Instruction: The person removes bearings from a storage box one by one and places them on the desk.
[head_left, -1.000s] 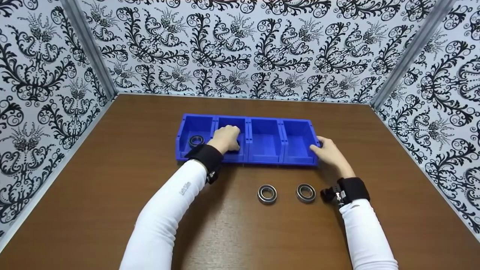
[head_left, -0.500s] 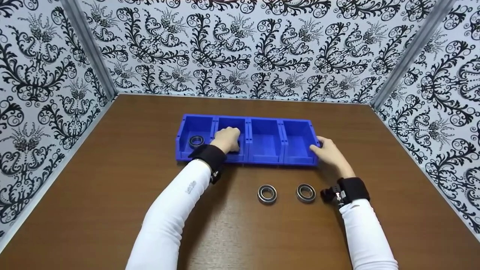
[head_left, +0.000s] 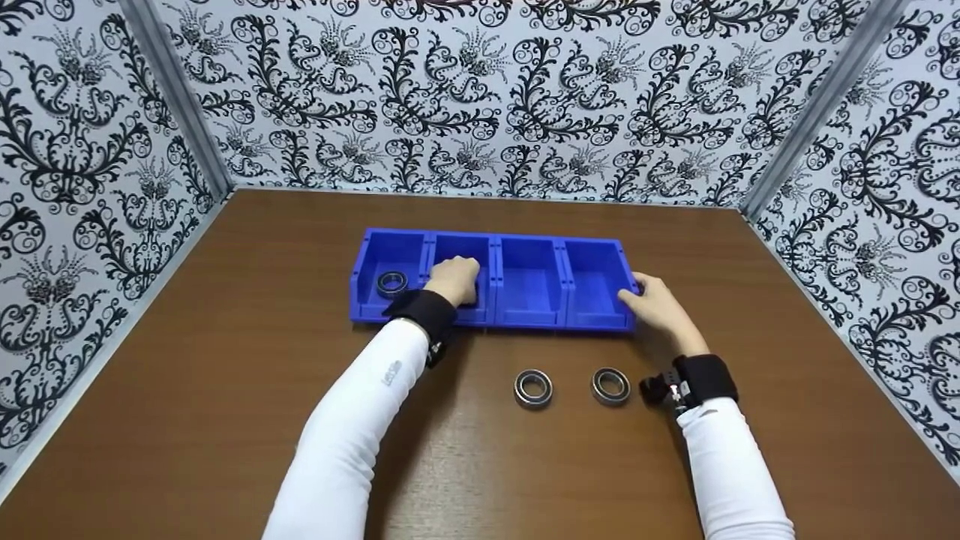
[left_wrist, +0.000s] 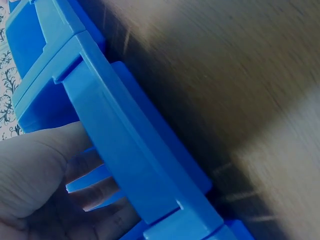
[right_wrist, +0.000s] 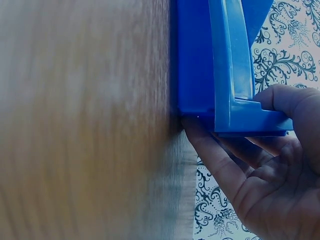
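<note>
A blue parts bin [head_left: 529, 319] with several compartments in a row stands on the table. My left hand [head_left: 454, 279] reaches into its second compartment from the left; in the left wrist view its fingers [left_wrist: 95, 192] go down behind the front lip, their tips hidden. A dark edge shows beside that hand in the head view; I cannot tell whether the fingers hold it. My right hand [head_left: 661, 309] grips the bin's right end, with the thumb over the rim and the fingers [right_wrist: 215, 160] against the outside. One ball bearing [head_left: 392, 283] lies in the leftmost compartment.
Two more ball bearings, one left [head_left: 533, 389] and one right [head_left: 611, 386], lie flat on the brown table [head_left: 225, 360] in front of the bin. Patterned walls [head_left: 480, 97] close off the back and both sides.
My left forearm has swung a little to the right, while the left hand stays in the same compartment. The right hand, bin and loose bearings keep their places.
</note>
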